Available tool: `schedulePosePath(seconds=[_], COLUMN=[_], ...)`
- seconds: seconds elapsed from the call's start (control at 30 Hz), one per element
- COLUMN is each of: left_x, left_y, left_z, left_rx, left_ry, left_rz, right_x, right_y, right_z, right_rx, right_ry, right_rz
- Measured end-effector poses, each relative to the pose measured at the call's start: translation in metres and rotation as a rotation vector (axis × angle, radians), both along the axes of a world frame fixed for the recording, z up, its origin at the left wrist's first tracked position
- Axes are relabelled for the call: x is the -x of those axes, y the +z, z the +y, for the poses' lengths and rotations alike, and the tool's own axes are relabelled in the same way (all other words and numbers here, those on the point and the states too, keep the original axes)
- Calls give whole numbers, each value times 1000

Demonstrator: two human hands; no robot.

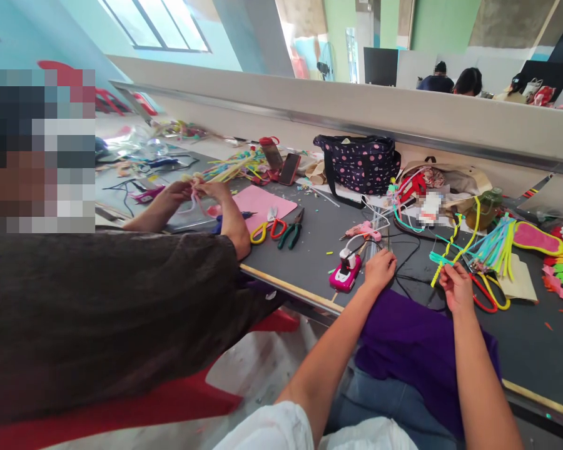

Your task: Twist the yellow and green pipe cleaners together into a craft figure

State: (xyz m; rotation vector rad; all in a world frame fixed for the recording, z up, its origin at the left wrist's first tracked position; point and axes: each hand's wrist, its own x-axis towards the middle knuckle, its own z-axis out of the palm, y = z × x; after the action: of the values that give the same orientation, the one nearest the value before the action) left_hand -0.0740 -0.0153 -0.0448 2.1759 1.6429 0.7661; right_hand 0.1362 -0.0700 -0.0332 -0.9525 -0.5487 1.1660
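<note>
My right hand (pixel 457 289) pinches yellow twisted pipe cleaners (pixel 436 275) together with a teal one (pixel 441 257), just above the table. My left hand (pixel 380 270) is closed, with its fingers curled by the clear glue sticks (pixel 371 250); whatever it holds, if anything, is hidden. Beyond it lies a pink glue gun (pixel 365 231). A magenta power adapter (pixel 346 275) with a white plug sits to its left. Beside my right hand are scissors (pixel 484 294) with red and yellow handles. A bundle of blue and yellow pipe cleaners (pixel 497 247) lies farther right.
At left, a co-worker's hands (pixel 192 190) work on pale strands. Between us lie a pink sheet (pixel 263 205), scissors (pixel 272 224) and green-handled pliers (pixel 291 230). A dark patterned bag (pixel 361 165) and a jar (pixel 485 209) stand at the back. Black cables (pixel 406 269) trail across the table.
</note>
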Motion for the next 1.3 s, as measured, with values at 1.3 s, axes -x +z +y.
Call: schedulePosePath(seconds=[1.3], left_x=[-80], left_y=[61], left_z=[22], left_rx=[613], left_ry=[-461], left_rz=[-1128], right_x=[15], right_y=[43], right_z=[16], right_rx=[67], right_ry=[72], right_rz=[-254])
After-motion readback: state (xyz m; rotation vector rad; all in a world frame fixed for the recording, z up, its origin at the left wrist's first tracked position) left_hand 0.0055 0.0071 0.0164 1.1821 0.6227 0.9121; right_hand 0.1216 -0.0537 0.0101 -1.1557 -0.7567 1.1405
